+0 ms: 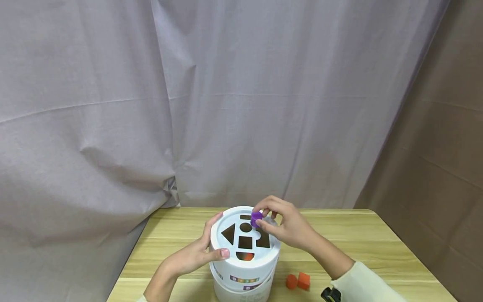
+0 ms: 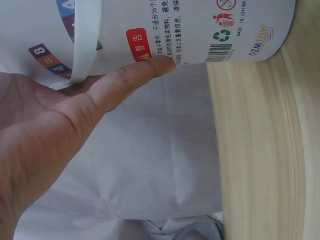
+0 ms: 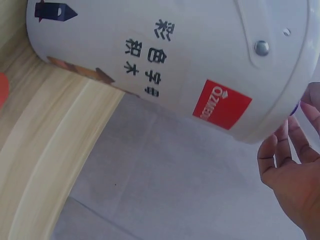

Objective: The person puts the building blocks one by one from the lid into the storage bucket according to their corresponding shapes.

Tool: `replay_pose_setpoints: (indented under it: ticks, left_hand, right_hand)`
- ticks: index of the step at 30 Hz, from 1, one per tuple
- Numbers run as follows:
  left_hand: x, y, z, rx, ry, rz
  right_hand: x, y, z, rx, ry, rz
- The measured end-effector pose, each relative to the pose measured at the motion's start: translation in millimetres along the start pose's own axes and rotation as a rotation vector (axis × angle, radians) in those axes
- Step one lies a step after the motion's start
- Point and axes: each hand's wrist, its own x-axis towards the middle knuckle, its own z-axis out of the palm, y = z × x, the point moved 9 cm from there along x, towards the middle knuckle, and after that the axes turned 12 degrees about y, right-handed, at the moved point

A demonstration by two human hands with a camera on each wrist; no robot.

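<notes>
A white shape-sorter bucket (image 1: 241, 289) stands on the table, its lid (image 1: 232, 214) cut with triangle, circle, square and other holes. My left hand (image 1: 192, 254) rests against the bucket's left side, thumb on the lid's rim; in the left wrist view its fingers (image 2: 132, 77) lie straight along the printed wall. Between thumb and fingertips, my right hand (image 1: 288, 222) pinches a small purple block (image 1: 255, 218) with a rounded face. That block overlaps the lid near the circle hole in the head view. Only a sliver of it shows past the rim in the right wrist view.
Two orange blocks, a round one (image 1: 291, 281) and a boxy one (image 1: 303, 280), lie on the wooden table (image 1: 170, 235) right of the bucket. Something orange (image 1: 247, 256) shows through the lid's front hole. Grey curtains (image 1: 241, 105) hang behind the table.
</notes>
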Motion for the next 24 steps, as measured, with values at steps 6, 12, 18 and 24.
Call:
replay_pose_setpoints:
  ticks: [6,12,18,24]
  left_hand:
    - [-0.5,-0.8,-0.5,-0.007,-0.003,-0.009]
    - [-0.5,-2.3,1.2,-0.012,-0.005,-0.012]
    - [-1.0,-2.4,1.2,-0.011,-0.005,-0.011]
    - [-1.0,-2.6,0.8,-0.008,-0.002,-0.011]
  right_hand:
    - [2.7,-2.1,13.2,0.006,-0.034,0.031]
    - [1.9,-2.6,21.9,0.016,-0.066,0.039]
    - [-0.4,-3.2,25.3,0.024,-0.074,0.014]
    - [-0.7,-2.7,23.6,-0.017,-0.069,0.023]
